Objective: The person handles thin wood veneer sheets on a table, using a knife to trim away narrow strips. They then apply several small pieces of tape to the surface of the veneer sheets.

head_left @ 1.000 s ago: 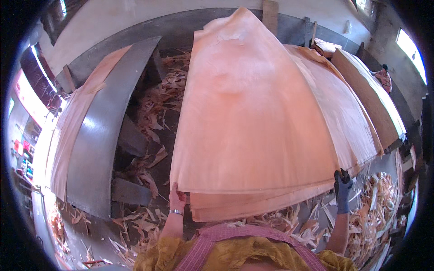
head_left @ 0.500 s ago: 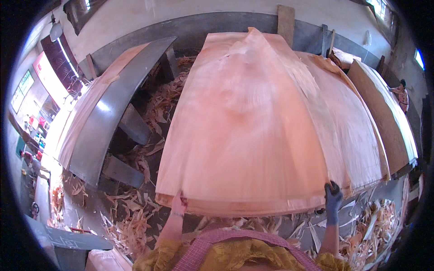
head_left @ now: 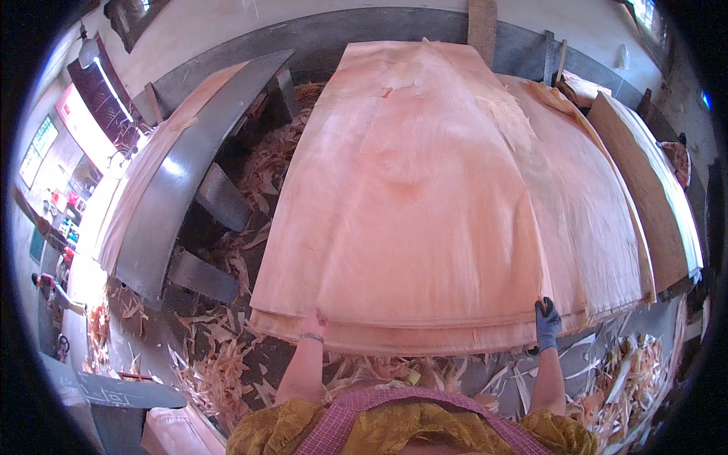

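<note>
A large pinkish wood veneer sheet (head_left: 409, 227) lies on a stack of similar sheets (head_left: 425, 337) in front of me, with low wrinkles and a small tear (head_left: 388, 92) toward its far end. At its near edge, left of the middle, my bare left hand (head_left: 317, 321) pinches the sheet. My right hand (head_left: 547, 322), in a grey glove with dark fingertips, is closed on the near right corner. Part of the fingers of each hand is hidden by the angle. More veneer (head_left: 584, 220) overlaps to the right.
On the left stands a grey sloping table (head_left: 171, 189) with veneer along its far side. Wood shavings (head_left: 216, 371) litter the floor, heaped also at right (head_left: 626, 379). A brown board (head_left: 644, 197) leans at far right. One person (head_left: 675, 163) is at far right, another (head_left: 49, 288) far left.
The veneer sheet's raised, blurred far end has settled flatter, and its near left corner has shifted left. My left hand has moved right along the near edge; the right hand slightly left and up.
</note>
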{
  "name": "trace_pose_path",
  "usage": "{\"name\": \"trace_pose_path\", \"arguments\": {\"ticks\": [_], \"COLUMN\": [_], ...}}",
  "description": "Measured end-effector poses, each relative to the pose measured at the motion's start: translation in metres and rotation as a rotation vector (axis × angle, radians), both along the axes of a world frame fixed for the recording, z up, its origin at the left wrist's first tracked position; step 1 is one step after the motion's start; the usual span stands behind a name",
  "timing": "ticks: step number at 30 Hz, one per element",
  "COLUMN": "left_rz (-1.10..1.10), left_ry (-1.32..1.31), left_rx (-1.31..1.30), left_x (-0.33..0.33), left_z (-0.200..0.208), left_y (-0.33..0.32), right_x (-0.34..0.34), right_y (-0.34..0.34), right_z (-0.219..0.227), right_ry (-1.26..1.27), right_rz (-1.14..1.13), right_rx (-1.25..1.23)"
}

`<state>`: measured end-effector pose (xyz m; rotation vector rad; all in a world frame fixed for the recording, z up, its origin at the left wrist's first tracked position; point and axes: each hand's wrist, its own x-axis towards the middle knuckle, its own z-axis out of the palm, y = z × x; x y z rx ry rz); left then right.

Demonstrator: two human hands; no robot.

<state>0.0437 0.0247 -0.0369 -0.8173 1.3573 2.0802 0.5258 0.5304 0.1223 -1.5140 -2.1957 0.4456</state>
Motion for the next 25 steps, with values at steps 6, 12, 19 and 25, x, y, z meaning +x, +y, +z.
{"name": "trace_pose_path", "arguments": {"ticks": [6,12,19,25], "left_rz": [0.205,0.165,0.268,0.136], "left_ry": [-0.057,-0.050,-0.157,-0.062], "left_rx": [0.193,0.039,-0.090,-0.290], "left_x": [0.008,0.010,0.014,0.008], "left_z": [-0.001,-0.013,-0.001,0.007], "left_y": [0.015,0.053,0.046,0.017], "right_x": [-0.002,0.011,0.015,0.005], "right_y": [0.006,0.040,0.028,0.023], "right_z": [-0.009,-0.028,-0.057,-0.093], "right_ry": [-0.101,-0.287,-0.328,-0.282], "right_rz": [-0.028,0.014,0.087,0.075], "right_rx": [-0.003,0.178,-0.020,-0.255]}}
